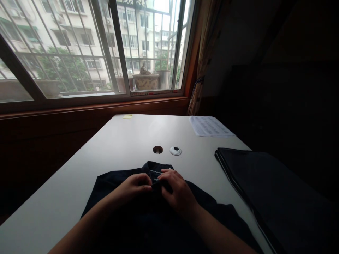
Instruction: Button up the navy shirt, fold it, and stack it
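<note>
A dark navy shirt (116, 180) lies spread on the white table, its collar (159, 165) pointing away from me. Inside the neck a pale trim line and a small label show. My left hand (139, 183) pinches the left side of the collar opening, thumb and fingers together. Close beside it, my right hand (176, 188) has its fingers curled over the right side of the same opening. The fingertips of both hands nearly meet at the front of the collar. Whatever button may be there is hidden by the fingers and the dark cloth.
The white table (106, 151) has a round cable hole (158, 150) and its loose cover (175, 151) beyond the collar. Printed papers (210, 126) and a yellow sticky note (127, 116) lie at the far edge. Folded dark cloth (254, 176) covers the right side. A barred window (148, 49) stands behind.
</note>
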`<state>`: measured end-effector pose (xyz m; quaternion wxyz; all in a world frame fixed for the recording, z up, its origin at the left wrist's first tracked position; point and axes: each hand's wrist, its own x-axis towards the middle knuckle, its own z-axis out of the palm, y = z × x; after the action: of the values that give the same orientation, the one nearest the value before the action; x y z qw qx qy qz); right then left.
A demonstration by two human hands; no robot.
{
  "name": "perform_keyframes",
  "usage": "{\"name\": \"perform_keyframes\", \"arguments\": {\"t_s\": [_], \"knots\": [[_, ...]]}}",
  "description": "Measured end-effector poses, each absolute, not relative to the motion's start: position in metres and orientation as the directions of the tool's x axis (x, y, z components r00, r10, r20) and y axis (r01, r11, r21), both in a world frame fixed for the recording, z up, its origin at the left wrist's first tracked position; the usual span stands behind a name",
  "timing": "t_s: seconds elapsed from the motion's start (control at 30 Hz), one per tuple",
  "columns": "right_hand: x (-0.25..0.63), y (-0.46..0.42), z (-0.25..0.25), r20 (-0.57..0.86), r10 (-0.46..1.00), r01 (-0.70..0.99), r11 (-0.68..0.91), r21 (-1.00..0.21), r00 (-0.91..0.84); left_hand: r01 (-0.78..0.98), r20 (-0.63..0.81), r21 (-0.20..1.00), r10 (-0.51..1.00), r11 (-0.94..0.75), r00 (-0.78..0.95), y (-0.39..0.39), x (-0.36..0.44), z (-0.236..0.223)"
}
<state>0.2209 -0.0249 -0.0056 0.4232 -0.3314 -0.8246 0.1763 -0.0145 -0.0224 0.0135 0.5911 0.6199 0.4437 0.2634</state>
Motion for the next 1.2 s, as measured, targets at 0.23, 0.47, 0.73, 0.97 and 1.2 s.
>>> {"name": "perform_keyframes", "arguments": {"t_s": [0.23,0.47,0.73,0.97,1.2], "knots": [[0.223,-0.023,-0.007,0.589,0.734,0.413,0.679,-0.607,-0.339,0.313,-0.231,0.947,0.836,0.075,0.497,-0.027,-0.011,0.018],[0.223,-0.026,-0.005,0.602,0.715,0.413,0.698,-0.585,-0.355,0.56,-0.069,0.804,0.904,-0.201,0.423,-0.029,0.001,0.012],[0.222,-0.027,-0.004,0.616,0.703,0.411,0.71,-0.572,-0.356,0.56,-0.009,0.783,0.895,-0.27,0.445,-0.029,0.005,0.011],[0.223,-0.027,-0.006,0.604,0.704,0.402,0.71,-0.579,-0.374,0.503,-0.006,0.831,0.9,-0.238,0.435,-0.028,0.002,0.009],[0.223,-0.024,-0.011,0.604,0.71,0.387,0.704,-0.595,-0.362,0.434,-0.015,0.881,0.906,-0.188,0.424,-0.027,0.001,0.01]]}}
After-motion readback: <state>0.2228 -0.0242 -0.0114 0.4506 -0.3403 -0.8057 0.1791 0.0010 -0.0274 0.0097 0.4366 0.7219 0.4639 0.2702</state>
